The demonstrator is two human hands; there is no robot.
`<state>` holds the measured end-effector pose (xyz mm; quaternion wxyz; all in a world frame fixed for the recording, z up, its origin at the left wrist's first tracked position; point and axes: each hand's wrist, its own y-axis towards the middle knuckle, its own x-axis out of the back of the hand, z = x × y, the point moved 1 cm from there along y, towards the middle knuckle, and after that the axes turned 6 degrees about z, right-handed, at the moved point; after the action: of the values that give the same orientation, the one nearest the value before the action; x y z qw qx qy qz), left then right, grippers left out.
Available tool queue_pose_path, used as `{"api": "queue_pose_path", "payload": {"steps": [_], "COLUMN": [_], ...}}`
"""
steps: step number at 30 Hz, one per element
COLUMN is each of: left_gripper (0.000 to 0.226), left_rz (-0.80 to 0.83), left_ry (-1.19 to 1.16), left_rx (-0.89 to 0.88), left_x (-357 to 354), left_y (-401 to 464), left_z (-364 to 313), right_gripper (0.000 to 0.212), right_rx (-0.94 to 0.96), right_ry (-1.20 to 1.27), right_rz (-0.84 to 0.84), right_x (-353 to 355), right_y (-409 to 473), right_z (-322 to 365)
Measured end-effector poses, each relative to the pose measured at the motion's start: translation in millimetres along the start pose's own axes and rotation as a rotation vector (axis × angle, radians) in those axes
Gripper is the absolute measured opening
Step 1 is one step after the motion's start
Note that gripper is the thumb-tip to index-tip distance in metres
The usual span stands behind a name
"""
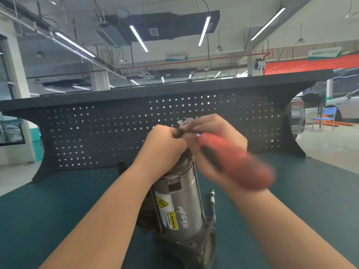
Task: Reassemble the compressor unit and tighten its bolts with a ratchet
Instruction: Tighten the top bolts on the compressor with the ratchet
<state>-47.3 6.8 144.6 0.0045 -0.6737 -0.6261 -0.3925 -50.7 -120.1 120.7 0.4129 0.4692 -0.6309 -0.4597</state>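
The left hand (pixel 165 146) is clenched over the top end of the compressor (pixel 180 202), its fingers curled around something small and dark at the upper tip; what exactly it pinches is lost in blur. Just beside it, touching at the fingertips, the right hand (pixel 213 144) grips the ratchet (pixel 235 162) by its red handle, fingers wrapped round the near part while the thick end of the handle sticks out toward the wrist and down to the right, smeared by motion. The tool's head seems to sit at the compressor's top, between the two hands, though the blur makes that uncertain. Under both hands the compressor stands tilted, its top leaning away toward the hands and its round flanged base nearest the camera, between the two forearms. Its grey cylindrical body carries a yellow warning label (pixel 168 212) on the side below the left wrist, with white handwriting next to it, and long thin bolts run along the outside of the shell. Below the right wrist, just beside the body, a thin rod with a metal fitting (pixel 212 199) rises from the base. The unit rests on a dark green bench mat (pixel 58 200) that spreads out on either side of the arms. Past the left forearm a small black object (pixel 121 166) sits on the mat. Beyond the hands stands a black perforated back panel (pixel 97 133) topped by a shelf. Far off to the right of the right hand, past the bench, a blue chair (pixel 326 117) stands on the shop floor.
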Motion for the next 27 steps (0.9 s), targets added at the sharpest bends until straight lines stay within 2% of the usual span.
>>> {"api": "queue_pose_path", "payload": {"steps": [2, 4, 5, 6, 7, 8, 9, 11, 12, 13, 15, 17, 19, 20, 21, 22, 23, 24, 26, 27], "left_gripper": [0.03, 0.028, 0.032, 0.033, 0.032, 0.03, 0.029, 0.033, 0.036, 0.034, 0.019, 0.022, 0.027, 0.03, 0.032, 0.031, 0.031, 0.03, 0.034, 0.039], "left_rz": [0.008, 0.027, 0.033, 0.025, 0.017, 0.014, 0.016, 0.029, 0.033, 0.036, 0.008, -0.01, -0.006, -0.002, -0.002, -0.004, 0.006, 0.011, 0.026, 0.03], "left_ry": [-0.055, -0.087, -0.089, -0.08, -0.075, -0.082, -0.098, -0.074, -0.032, 0.016, 0.06, -0.042, -0.108, -0.099, -0.097, -0.113, -0.135, -0.147, -0.101, -0.052], "left_rx": [-0.054, -0.07, -0.067, -0.07, -0.075, -0.077, -0.07, -0.068, -0.066, -0.062, -0.087, -0.079, -0.071, -0.075, -0.081, -0.083, -0.074, -0.067, -0.048, -0.034], "left_x": [0, -1, -3, -4, -4, -4, -3, -2, -2, -2, -3, -2, -2, -3, -3, -4, -5, -4, -2, -2], "left_y": [-5, -7, -6, -6, -6, -5, -4, -2, -1, 0, 0, -5, -5, -6, -7, -8, -8, -7, -3, -1], "left_z": [-1, 1, 1, 3, 2, 2, 1, 0, 0, -1, 1, 1, 2, 2, 1, 0, -1, -1, -2, -3], "right_gripper": [0.017, 0.012, 0.013, 0.014, 0.013, 0.012, 0.011, 0.016, 0.021, 0.027, 0.022, 0.01, 0.013, 0.016, 0.018, 0.018, 0.017, 0.016, 0.017, 0.016], "right_rx": [-0.296, -0.717, -0.868, -0.925, -0.889, -0.761, -0.57, -0.171, -0.022, 0.085, 0.045, -0.245, -0.646, -0.791, -0.852, -0.823, -0.7, -0.503, -0.063, 0.083], "right_ry": [0.196, 0.599, 0.785, 0.856, 0.812, 0.687, 0.476, -0.032, -0.224, -0.3, -0.183, 0.081, 0.495, 0.693, 0.77, 0.731, 0.598, 0.39, -0.032, -0.182], "right_rz": [-0.271, -0.58, -0.698, -0.762, -0.754, -0.668, -0.522, -0.046, 0.128, 0.183, 0.082, -0.187, -0.575, -0.703, -0.759, -0.731, -0.637, -0.501, -0.106, 0.038], "right_x": [7, 10, 10, 10, 8, 8, 10, 13, 14, 12, 7, 5, 8, 8, 7, 7, 7, 8, 9, 8], "right_y": [3, 7, 7, 7, 6, 6, 6, 9, 8, 5, 3, 6, 7, 8, 7, 8, 6, 6, 5, 4], "right_z": [-4, -13, -17, -19, -19, -15, -9, 2, 3, 3, 6, 4, -5, -10, -13, -14, -11, -8, 0, 2]}}
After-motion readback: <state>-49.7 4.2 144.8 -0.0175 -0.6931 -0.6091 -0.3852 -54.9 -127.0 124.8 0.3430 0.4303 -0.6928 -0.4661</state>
